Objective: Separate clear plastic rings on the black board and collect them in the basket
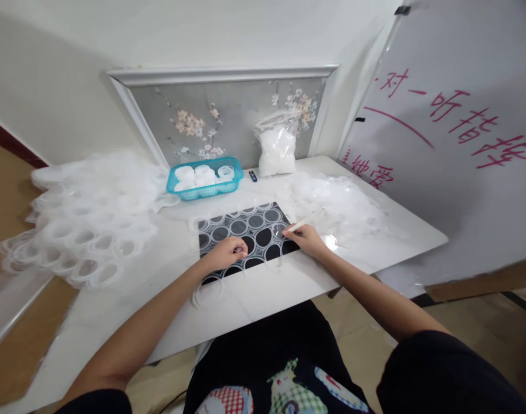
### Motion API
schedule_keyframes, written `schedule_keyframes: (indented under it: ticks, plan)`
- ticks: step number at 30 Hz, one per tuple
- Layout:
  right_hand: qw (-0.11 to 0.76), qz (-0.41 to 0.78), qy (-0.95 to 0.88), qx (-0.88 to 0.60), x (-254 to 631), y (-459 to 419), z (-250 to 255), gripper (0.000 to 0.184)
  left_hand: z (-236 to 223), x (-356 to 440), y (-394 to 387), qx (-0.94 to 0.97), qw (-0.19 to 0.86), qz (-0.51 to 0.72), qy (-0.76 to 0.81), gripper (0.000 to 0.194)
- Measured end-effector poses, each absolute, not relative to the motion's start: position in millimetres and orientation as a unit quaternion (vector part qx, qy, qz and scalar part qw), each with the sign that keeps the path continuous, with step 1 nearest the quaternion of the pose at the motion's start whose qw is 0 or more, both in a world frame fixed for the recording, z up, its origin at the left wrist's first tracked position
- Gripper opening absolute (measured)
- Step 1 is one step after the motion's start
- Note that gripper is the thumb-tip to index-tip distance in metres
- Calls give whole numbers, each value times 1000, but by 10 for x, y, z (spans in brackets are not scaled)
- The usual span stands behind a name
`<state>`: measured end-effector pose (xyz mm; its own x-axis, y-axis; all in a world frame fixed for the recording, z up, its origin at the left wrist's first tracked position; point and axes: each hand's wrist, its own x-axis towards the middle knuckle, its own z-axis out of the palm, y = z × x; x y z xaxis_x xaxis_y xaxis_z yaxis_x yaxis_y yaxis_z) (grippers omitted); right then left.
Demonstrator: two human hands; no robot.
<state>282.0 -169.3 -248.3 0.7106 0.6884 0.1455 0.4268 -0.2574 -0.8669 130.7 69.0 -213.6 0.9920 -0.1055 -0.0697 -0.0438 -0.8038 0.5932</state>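
A dark mat (246, 233) lies on the white table (263, 287), covered by a clear plastic sheet with round cut-outs (228, 227). My left hand (227, 251) is curled, its fingers pressed down on the sheet at one ring near the mat's front edge. My right hand (305, 237) is closed round a thin white stick-like tool (298, 225), whose tip rests on the sheet at the mat's right side.
A big heap of ringed plastic sheeting (84, 221) spreads over the table's left. Another clear pile (336, 204) lies right of the mat. A teal basket (205, 179) of white rolls and a full plastic bag (277, 148) stand at the back. A whiteboard (453, 144) leans on the right.
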Motion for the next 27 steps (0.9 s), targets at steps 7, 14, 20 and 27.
schedule_keyframes:
  ticks: [7,14,20,27]
  plan:
    - [484,125,-353,-791,2797,-1692,-2457,35,-2019,1320,537,955,294,-3,-44,21]
    - [468,72,-398,-785,2764,-1699,-2504,28,-2150,1474,62,968,159,6,-192,28]
    - [326,-84,-485,-807,2976,-1619,-2433,20,-2240,1543,23,968,157,-10,-196,27]
    - [399,-306,-196,-842,3802,-1823,-1785,32,-1954,1662,139,956,198,-27,-214,22]
